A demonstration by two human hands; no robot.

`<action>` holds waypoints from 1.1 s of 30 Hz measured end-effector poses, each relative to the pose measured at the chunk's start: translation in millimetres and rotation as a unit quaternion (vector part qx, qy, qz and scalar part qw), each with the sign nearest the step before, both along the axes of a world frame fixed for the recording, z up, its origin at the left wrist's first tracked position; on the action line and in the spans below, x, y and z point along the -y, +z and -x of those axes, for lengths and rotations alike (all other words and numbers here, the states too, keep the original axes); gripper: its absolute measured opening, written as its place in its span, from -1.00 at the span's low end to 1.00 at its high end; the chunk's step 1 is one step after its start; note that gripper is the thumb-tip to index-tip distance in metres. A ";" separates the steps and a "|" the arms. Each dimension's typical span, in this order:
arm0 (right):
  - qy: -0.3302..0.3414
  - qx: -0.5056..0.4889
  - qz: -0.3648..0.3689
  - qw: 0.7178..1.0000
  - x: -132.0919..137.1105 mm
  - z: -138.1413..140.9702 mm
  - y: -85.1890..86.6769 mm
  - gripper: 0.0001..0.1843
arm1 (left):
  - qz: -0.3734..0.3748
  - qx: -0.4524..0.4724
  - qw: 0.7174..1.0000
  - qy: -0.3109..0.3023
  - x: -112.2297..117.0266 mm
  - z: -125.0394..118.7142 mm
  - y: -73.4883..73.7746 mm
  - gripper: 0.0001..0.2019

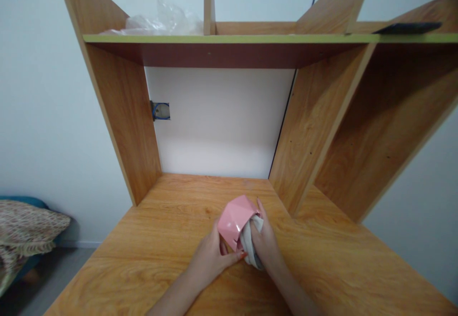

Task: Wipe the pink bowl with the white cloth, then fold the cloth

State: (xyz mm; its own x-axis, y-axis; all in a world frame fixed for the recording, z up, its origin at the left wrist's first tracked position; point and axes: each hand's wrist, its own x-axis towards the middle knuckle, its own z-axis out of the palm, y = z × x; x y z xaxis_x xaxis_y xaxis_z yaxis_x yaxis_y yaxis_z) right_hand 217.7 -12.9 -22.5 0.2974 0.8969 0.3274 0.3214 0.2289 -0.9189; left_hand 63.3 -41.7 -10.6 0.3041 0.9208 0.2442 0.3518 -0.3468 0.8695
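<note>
A glossy pink faceted bowl (236, 218) is tilted on its side above the wooden desk, its opening turned toward the right. My left hand (214, 256) grips the bowl from the left and below, thumb at the lower rim. A light grey cloth (248, 242) is bunched at the bowl's opening, partly inside it. My right hand (265, 239) holds the cloth and presses it into the opening; some of its fingers are hidden by the cloth and the rim.
Around the hands spreads the wooden desk top (171, 239). A shelf (229, 39) above carries a clear plastic bag (161, 20) and a dark flat object (408, 28). Upright panels stand at both sides. An open socket box (161, 111) shows in the wall. A patterned blanket (28, 225) lies at far left.
</note>
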 end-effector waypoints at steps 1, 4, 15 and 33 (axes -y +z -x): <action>0.019 -0.015 0.006 1.000 -0.5 0.6 -0.3 -0.30 | 0.004 0.002 1.000 0.000 0.8 -0.4 0.4 -0.39; 0.053 -0.065 0.019 0.996 -2.0 2.1 -0.9 -0.24 | -0.009 0.018 1.000 0.011 2.9 -2.3 1.7 -0.47; 0.030 -0.040 0.064 0.997 -0.1 4.1 1.4 -0.22 | -0.017 0.039 0.995 0.087 1.4 -9.7 0.4 -0.57; -0.002 0.104 0.102 0.989 4.2 -4.8 8.7 -0.23 | -0.006 0.025 0.998 0.054 1.3 3.0 9.7 -0.33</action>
State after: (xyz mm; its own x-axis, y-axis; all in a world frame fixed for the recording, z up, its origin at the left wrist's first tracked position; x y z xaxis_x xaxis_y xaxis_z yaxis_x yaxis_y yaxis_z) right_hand 222.5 -17.0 -13.8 0.2455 0.9498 0.1941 0.5088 0.0442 -0.8597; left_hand 60.3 -43.0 -0.9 0.1896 0.9446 0.2680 0.3436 -0.3196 0.8831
